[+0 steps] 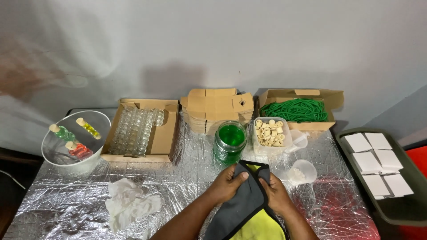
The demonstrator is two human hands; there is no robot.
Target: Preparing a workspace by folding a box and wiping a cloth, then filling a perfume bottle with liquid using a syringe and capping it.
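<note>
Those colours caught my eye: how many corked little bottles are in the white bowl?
3 in the white bowl: green bottle left, yellow bottle at the back, red bottle in front. None looks hidden.

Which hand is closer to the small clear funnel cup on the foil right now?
Right. The right hand grips the grey-and-yellow cloth just beside the funnel cup; the left hand is on the cloth's far side, below the green jar.

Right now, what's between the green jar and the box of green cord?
In the head view, a clear tub of small cork stoppers sits between the green jar and the box of green cord, close beside the jar and against the box front.
</note>
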